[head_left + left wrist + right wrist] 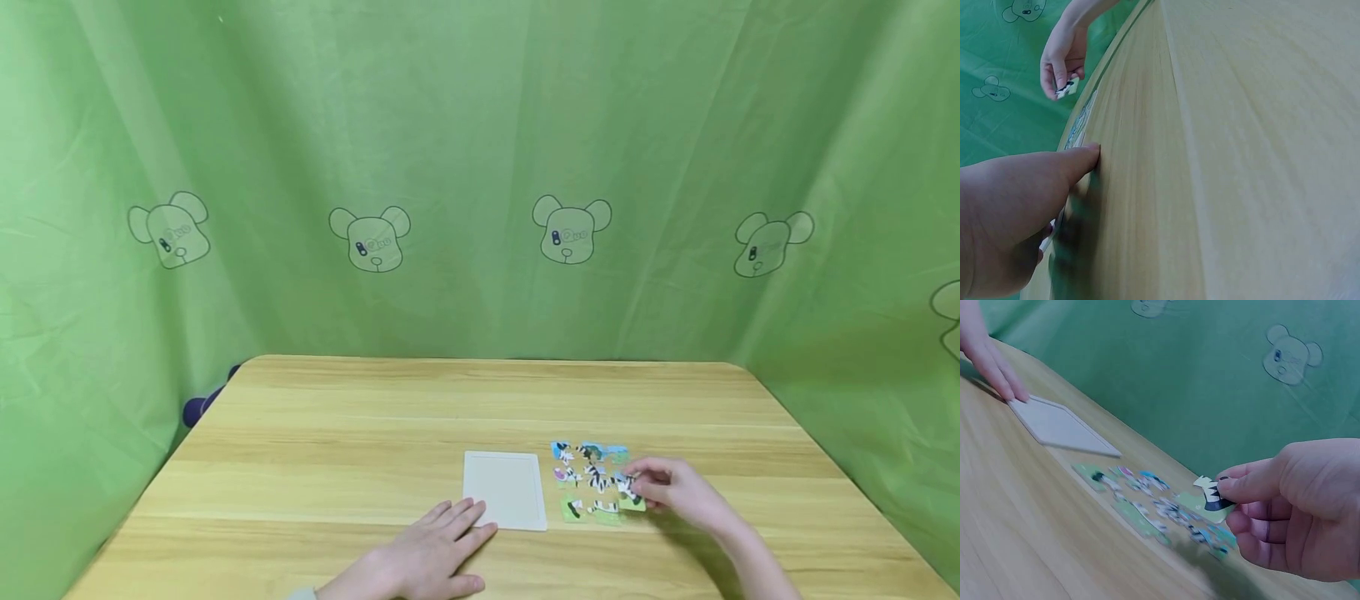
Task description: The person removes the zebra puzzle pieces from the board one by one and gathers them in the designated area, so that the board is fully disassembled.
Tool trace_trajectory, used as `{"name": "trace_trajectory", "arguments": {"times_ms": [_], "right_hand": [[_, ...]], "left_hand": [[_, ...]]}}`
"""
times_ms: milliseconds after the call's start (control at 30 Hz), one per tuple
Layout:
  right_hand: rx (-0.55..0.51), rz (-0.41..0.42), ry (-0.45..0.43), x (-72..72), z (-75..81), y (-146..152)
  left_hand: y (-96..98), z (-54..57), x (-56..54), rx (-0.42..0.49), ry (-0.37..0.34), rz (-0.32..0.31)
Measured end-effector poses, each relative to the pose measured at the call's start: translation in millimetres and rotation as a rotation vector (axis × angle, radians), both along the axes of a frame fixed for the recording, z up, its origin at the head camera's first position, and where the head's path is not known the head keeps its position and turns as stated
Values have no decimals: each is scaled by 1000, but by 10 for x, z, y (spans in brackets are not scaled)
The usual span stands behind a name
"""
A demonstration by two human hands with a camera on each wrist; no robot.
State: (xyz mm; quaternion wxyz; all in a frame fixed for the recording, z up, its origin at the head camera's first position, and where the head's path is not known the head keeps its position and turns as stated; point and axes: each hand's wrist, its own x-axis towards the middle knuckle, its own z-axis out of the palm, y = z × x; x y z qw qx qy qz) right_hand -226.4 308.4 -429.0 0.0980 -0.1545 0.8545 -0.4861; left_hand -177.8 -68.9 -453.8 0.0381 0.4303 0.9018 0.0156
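Observation:
My right hand (671, 492) pinches a jigsaw puzzle piece (1211, 499) between thumb and fingers, held above the table. The piece is green with black and white parts. Below and left of that hand, several loose puzzle pieces (596, 479) lie in rough rows with gaps between them, printed in blue, green, and black-and-white stripes. Left of them lies a flat white puzzle tray (504, 490) with a raised border. My left hand (435, 550) rests with spread fingers, its fingertips on the tray's lower left corner; in the left wrist view its thumb reaches along the table.
The pale wooden table (337, 433) has rounded far corners. Green curtains (465, 125) with bear-head outlines hang behind it and at both sides. A dark purple object (197, 410) shows past the table's left edge.

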Motion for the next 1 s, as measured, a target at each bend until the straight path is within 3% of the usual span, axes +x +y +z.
{"name": "trace_trajectory", "arguments": {"times_ms": [200,433,1000], "right_hand": [[39,-6,-26,36,-60,133],[70,-49,-74,57,-159,158],[176,-169,-5,84,-170,38]], "left_hand": [[-14,10,8,-4,36,-8],[-5,14,10,-9,8,12],[-6,17,11,-1,-11,21]]}}
